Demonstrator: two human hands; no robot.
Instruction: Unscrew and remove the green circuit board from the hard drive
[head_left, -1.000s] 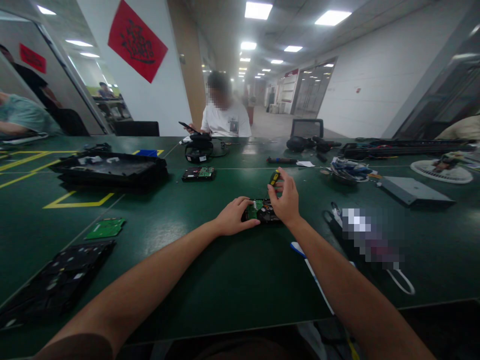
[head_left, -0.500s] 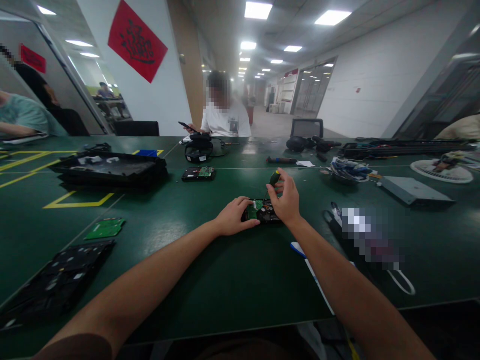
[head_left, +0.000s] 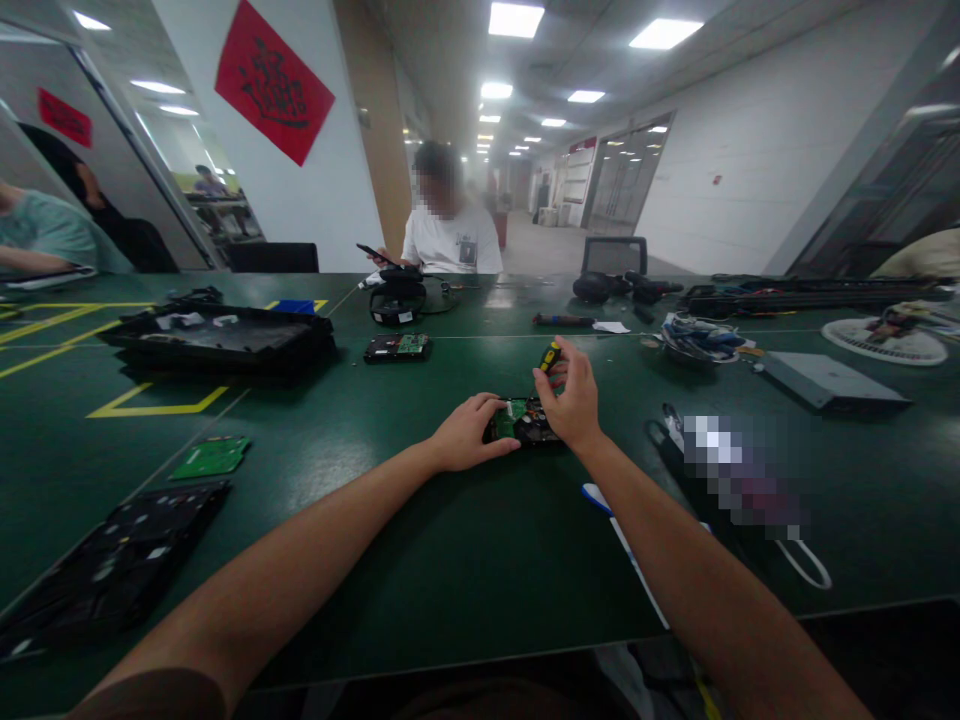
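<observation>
A small hard drive (head_left: pixel 523 423) with a green circuit board facing up lies on the green table (head_left: pixel 450 540) in front of me. My left hand (head_left: pixel 470 432) grips its left edge and holds it down. My right hand (head_left: pixel 571 398) pinches a small screwdriver (head_left: pixel 550 357) with a yellow and black handle. The tool stands upright with its tip on the drive's board. The fingertips turn the handle from above.
A second hard drive (head_left: pixel 397 347) lies further back. A black tray (head_left: pixel 217 340) sits at the left, with a green board (head_left: pixel 211 456) and a black panel (head_left: pixel 112 565) nearer me. Tools and cables (head_left: pixel 697 338) crowd the right. A person (head_left: pixel 448 235) sits across the table.
My right hand's fingers have shifted slightly on the screwdriver handle, which has turned in place. My left hand and the drive have stayed put.
</observation>
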